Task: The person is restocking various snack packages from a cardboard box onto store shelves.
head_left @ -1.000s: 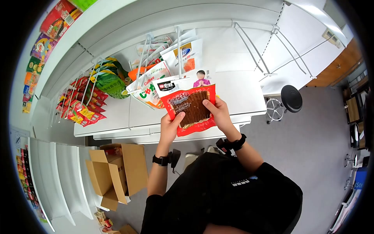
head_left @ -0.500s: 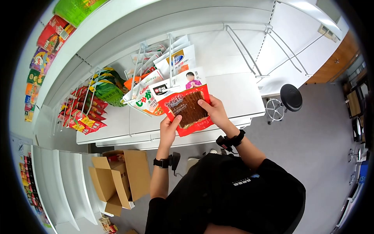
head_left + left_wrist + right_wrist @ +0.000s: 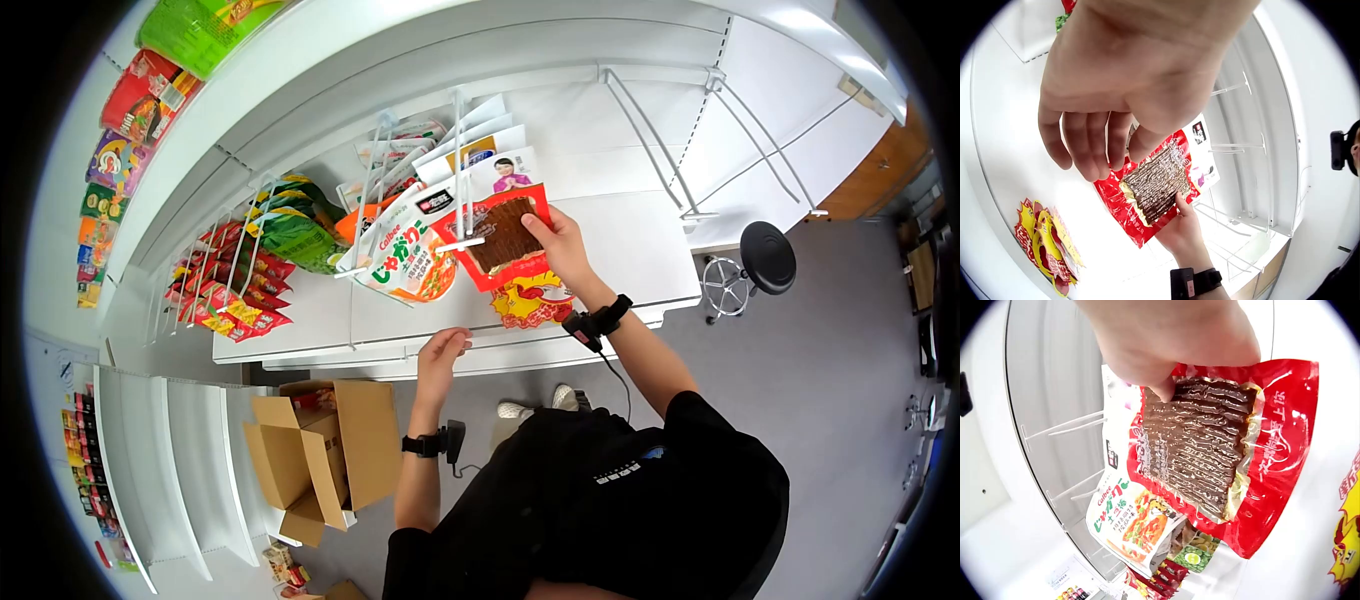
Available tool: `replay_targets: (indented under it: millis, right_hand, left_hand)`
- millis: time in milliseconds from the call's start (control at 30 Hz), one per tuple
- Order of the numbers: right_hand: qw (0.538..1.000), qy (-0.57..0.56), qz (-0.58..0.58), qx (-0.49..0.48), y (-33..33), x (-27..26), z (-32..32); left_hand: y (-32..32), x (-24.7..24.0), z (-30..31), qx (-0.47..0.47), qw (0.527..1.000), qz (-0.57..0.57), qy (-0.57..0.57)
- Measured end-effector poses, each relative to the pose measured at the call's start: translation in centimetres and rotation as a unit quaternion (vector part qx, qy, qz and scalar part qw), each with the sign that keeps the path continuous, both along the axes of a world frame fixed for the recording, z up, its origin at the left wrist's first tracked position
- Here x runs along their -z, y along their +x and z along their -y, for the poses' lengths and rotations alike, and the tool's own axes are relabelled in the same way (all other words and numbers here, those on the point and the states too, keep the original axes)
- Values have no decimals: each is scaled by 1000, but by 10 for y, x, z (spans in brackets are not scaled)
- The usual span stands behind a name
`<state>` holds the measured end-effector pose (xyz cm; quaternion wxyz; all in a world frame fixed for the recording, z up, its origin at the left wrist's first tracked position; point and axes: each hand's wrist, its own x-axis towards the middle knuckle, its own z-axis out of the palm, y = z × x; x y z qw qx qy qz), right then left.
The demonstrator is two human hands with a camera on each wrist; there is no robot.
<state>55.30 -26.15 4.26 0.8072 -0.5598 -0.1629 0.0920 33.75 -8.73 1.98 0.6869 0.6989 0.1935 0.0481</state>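
Note:
My right hand [image 3: 562,250] pinches the right side of a red-and-white snack bag [image 3: 1285,444], its thumb over the clear window that shows brown ridged strips. In the head view, the front end of a white wire hook [image 3: 460,243] crosses the bag's left edge. Below and left of the bag, at the shelf's front edge, my left hand [image 3: 440,362] is empty. The left wrist view shows that hand's fingers [image 3: 1088,147] loosely bent, overlapping the bag's corner. A white Calbee bag [image 3: 405,250] hangs just left of the red one.
Green bags [image 3: 290,235] and small red packets [image 3: 235,295] hang farther left. A yellow-and-red packet [image 3: 530,302] lies on the white shelf [image 3: 640,250]. Bare hooks [image 3: 650,140] project at right. An open cardboard box [image 3: 365,440] stands at lower left; a black stool [image 3: 768,258] is right.
My left hand has let go of the red bag and dropped down toward me. The right hand keeps its hold, and the bag now overlaps the hook's end. The yellow-and-red packet has come into view.

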Motion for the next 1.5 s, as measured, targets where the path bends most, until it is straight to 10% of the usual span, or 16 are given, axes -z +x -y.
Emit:
replay_targets:
  millis: [533, 767, 1033, 1500]
  right_hand:
    - [981, -138, 59, 124, -11, 24, 1]
    - [947, -136, 2, 290, -125, 75, -4]
    - [973, -57, -223, -29, -282, 77, -139]
    - [820, -103, -409, -387, -403, 101, -374]
  left_hand:
    - [-109, -3, -51, -107, 994, -16, -31]
    - [-237, 11, -112, -182, 983, -15, -19]
    - [-382, 40, -169, -269, 963, -20, -21]
    - [-537, 82, -212, -503, 856, -65, -98]
